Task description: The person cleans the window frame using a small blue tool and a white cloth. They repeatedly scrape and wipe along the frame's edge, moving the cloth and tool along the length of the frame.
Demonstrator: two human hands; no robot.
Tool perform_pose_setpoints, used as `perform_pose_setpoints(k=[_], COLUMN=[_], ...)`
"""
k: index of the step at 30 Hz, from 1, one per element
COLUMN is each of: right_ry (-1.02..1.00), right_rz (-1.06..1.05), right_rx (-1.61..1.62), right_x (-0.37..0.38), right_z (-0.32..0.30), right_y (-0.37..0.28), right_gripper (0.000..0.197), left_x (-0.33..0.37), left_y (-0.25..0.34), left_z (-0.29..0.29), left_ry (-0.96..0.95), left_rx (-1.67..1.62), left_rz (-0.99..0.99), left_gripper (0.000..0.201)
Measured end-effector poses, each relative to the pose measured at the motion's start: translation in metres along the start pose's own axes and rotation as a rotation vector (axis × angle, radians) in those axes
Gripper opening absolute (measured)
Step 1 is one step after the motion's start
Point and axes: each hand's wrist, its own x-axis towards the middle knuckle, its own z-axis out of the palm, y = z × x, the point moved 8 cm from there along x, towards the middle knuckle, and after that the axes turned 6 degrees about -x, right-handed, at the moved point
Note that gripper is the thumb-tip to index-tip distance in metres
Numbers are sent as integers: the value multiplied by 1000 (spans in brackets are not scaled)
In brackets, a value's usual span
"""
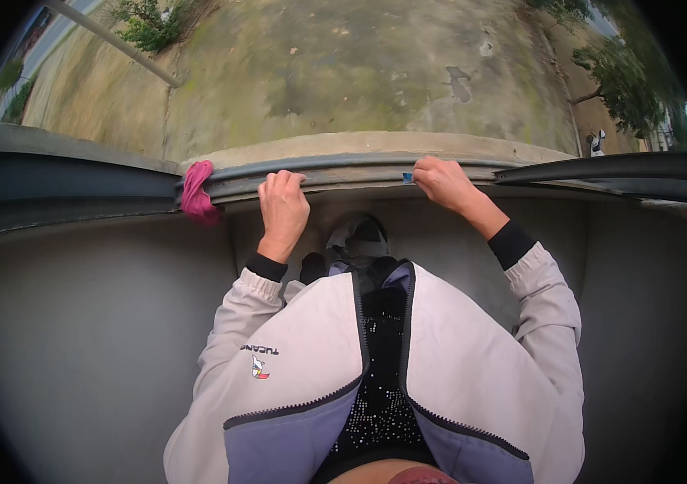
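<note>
My right hand is closed in a pinch over the window track, with a small flat blue piece sticking out beside its fingertips. Whether that piece is cloth, paper or plastic is too small to tell. On the near edge of the same track, my left hand has its fingers curled together. Anything inside those fingers is hidden. A crumpled pink cloth hangs over the track to the left of my left hand.
Dark window frames stand at the left, with another frame at the right. Past the ledge lies a mossy concrete yard with shrubs and a pole. A shoe shows below the sill.
</note>
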Motion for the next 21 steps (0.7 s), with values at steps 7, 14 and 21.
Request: perform_pose_setpoints(k=[7,14,21], right_ry=[-65,-49,-149], right_rz=[-159,-152,-130], right_rx=[38,156,127], right_x=[31,74,104], right_z=[36,54,60], right_y=[-14,-52,-75], right_gripper=[4,8,14], left_x=[-15,-17,-15], left_y=[-42,-32,-15], left_z=[12,20,32], left_ry=[-106,-73,-74], left_rx=[248,124,18], left_rz=[15,-14,-41], left_gripper=[11,13,12])
